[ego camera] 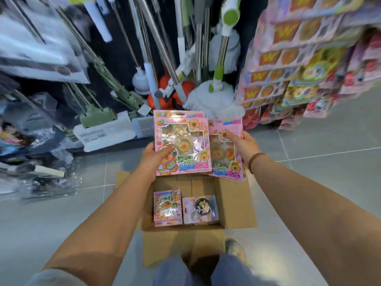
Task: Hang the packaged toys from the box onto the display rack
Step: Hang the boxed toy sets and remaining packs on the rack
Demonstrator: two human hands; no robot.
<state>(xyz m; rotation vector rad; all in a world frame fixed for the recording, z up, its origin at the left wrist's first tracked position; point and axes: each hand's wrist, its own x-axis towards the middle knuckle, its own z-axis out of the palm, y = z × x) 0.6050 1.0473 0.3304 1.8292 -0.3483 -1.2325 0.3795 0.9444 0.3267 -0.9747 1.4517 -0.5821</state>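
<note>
Held packages: A pink packaged toy (182,144) is gripped at its lower left edge by the left hand (155,156); a second pink packaged toy (225,150) is gripped at its right edge by the right hand (242,145). Both are held above the open cardboard box (235,205).

Left hand state: Closed on the front package, thumb laid across the printed face, fingers hidden behind. Another card edge is seen behind the top of this package; whether it is a separate pack cannot be told.

Right hand state: Closed on the second package, fingers curled over its front edge.

Overlap: The left package lies in front of the right one and covers its left side. Snagging of one card on the other is judged possible when they are separated.

Remaining stock: Two smaller packs (167,206) (200,209) lie flat on the box bottom. The task is judged unfinished.

Display rack: The display rack (288,65) stands to the right, well apart from the hands, already crowded with hung packs.

Risk, grip: Each package is held by one edge only. Slipping or tilting is likely if the carry is hurried.

Risk, hanging: No free hook can be made out; the rack is blurred. A missed hang hole would drop the pack to the floor (321,153).

Risk, neighbours: Hung packs may be knocked off if a new card is pushed in.

Risk, footing: The box sits just in front of the feet; mops (214,96) lean close behind it. Tripping is possible on stepping right.
</note>
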